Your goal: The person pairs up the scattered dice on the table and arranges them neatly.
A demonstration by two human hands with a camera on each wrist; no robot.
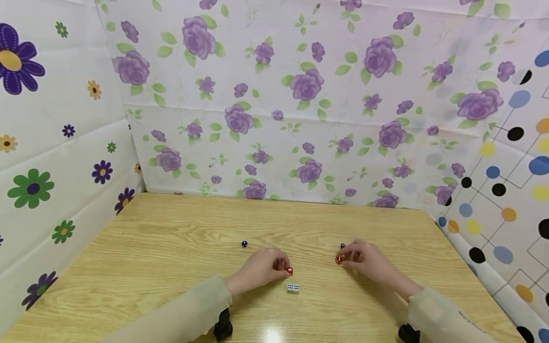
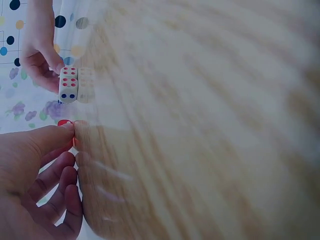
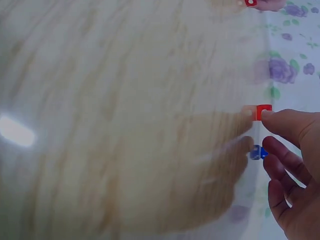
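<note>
My left hand (image 1: 262, 269) pinches a red die (image 1: 289, 271) at the middle of the wooden table. Thumb and fingertips meet on this die in the left wrist view, while the other fingers curl loosely. A second red die (image 1: 339, 260), farther right, is pinched by my right hand (image 1: 368, 262); in the right wrist view the thumb covers part of its face (image 3: 263, 112). Just beyond the right fingers sits a dark blue die (image 1: 342, 246). Two white dice (image 1: 293, 288) lie side by side, touching, in front of the left fingertips.
Another dark blue die (image 1: 244, 244) rests farther back on the left of the table (image 1: 171, 257). A flowered cloth (image 1: 274, 114) hangs along the back edge, and patterned cloths stand at both sides.
</note>
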